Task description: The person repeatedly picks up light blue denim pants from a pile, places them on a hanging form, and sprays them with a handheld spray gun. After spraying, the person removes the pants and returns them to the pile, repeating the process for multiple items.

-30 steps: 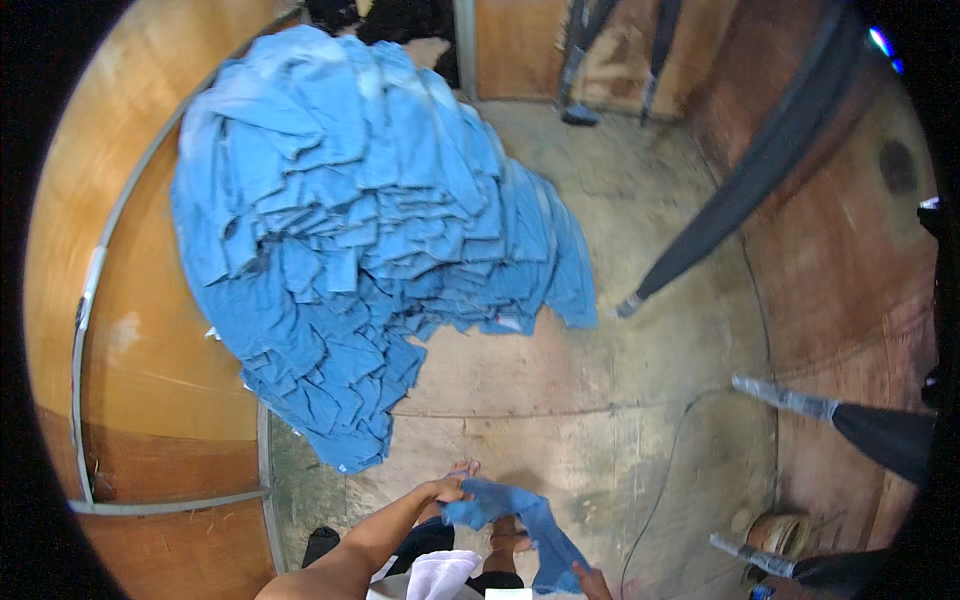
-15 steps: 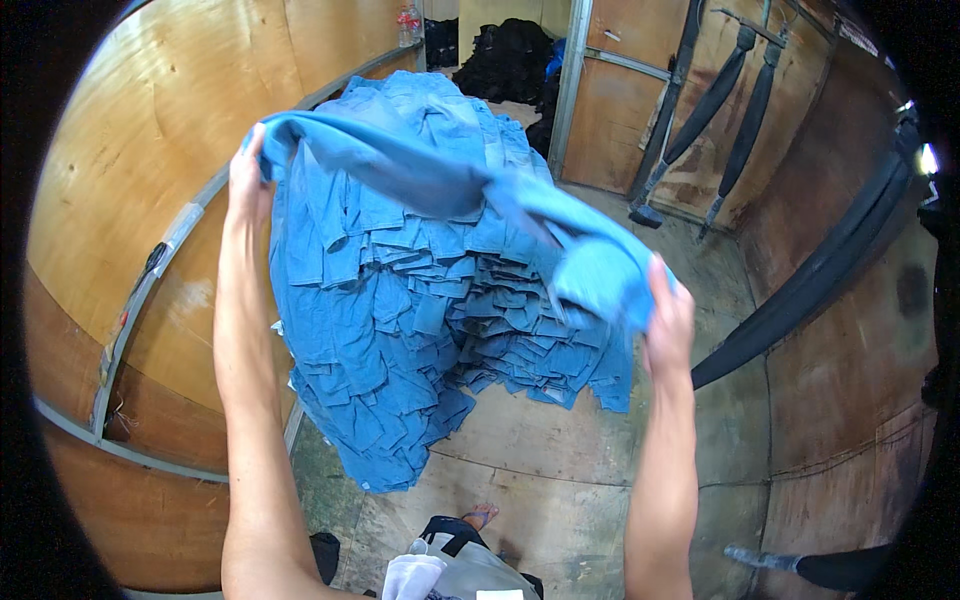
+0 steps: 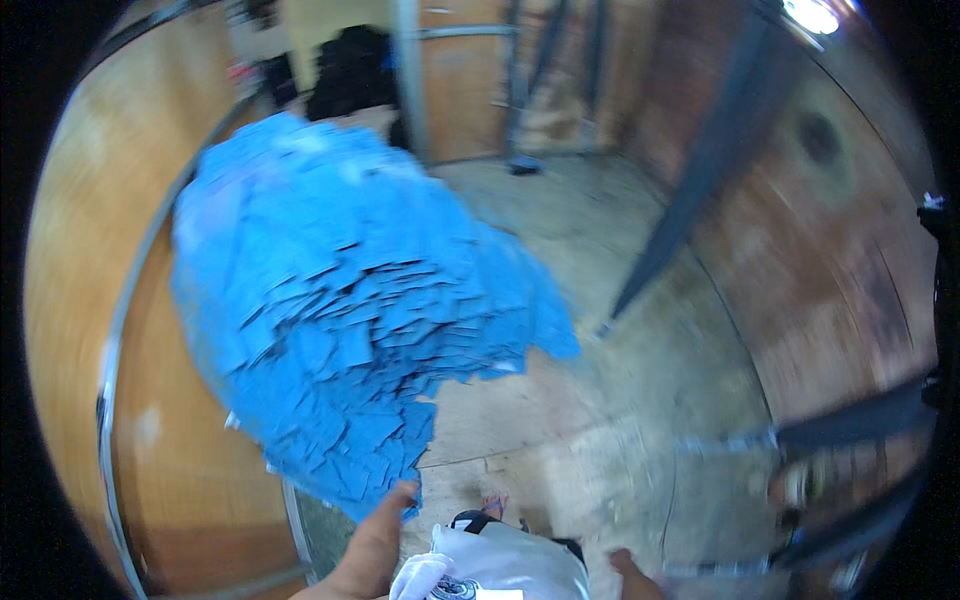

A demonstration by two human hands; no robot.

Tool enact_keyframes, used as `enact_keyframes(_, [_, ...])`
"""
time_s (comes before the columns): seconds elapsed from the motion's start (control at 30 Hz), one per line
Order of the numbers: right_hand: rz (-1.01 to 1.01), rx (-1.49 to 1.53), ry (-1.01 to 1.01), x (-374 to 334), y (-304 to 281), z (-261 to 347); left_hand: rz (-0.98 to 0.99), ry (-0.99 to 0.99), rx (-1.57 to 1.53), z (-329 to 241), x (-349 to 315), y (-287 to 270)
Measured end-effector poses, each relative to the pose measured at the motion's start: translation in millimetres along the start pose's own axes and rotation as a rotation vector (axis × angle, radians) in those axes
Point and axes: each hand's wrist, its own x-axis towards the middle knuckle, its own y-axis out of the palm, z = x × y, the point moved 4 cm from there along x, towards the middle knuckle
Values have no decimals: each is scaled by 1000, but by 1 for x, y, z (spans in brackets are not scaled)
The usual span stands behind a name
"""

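A large pile of blue garments (image 3: 330, 270), perhaps denim, lies in heaped layers on the floor to the left and ahead of me. My left hand (image 3: 390, 515) is low in front of my body, close to the near tip of the pile. Blur hides its fingers, and no garment shows in it. Down at the lower edge, my right hand (image 3: 628, 572) is only partly in view, over the floor, with its fingers smeared by motion. Nothing can be made out in it either.
A wooden wall (image 3: 170, 400) with a metal rail borders the pile on the left. Dark cloth-wrapped straps or tubes (image 3: 690, 190) run along the right wall. A black heap (image 3: 352, 70) sits beyond the doorway. The wooden floor (image 3: 510, 410) shows around my sandalled foot.
The blue garment that both hands held stretched over the pile is no longer in them. Both hands have dropped toward my body, and the view has swung to the right.
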Motion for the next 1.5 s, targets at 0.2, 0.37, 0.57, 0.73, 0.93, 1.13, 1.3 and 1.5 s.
enact_keyframes(0.2, [-763, -392, 316, -230, -16, -353, 434, 1259, 1242, -146, -51, 262])
enact_keyframes(0.37, [-1426, 1434, 270, -294, 106, -319, 813, 796, 821, -255, -62, 334])
enact_keyframes(0.57, [-796, 1897, 1054, -261, 335, -153, 136, 749, 1727, -277, -106, 342])
enact_keyframes(0.73, [-1012, 2471, 1198, -343, 440, -195, 191, 399, 1664, -199, -149, 408])
enact_keyframes(0.93, [-1585, 2421, 998, -437, 448, -416, 873, 1078, 1915, -27, -301, 603])
enact_keyframes(1.13, [-1683, 2451, 1504, -464, 427, -563, 1127, 874, 1544, 90, -476, 694])
enact_keyframes(1.3, [-1668, 2345, 1577, -469, 417, -595, 966, 980, 1835, 100, -478, 692])
enact_keyframes(1.5, [-2481, 1890, 1239, -557, 376, -546, 996, 909, 1722, 99, -463, 670])
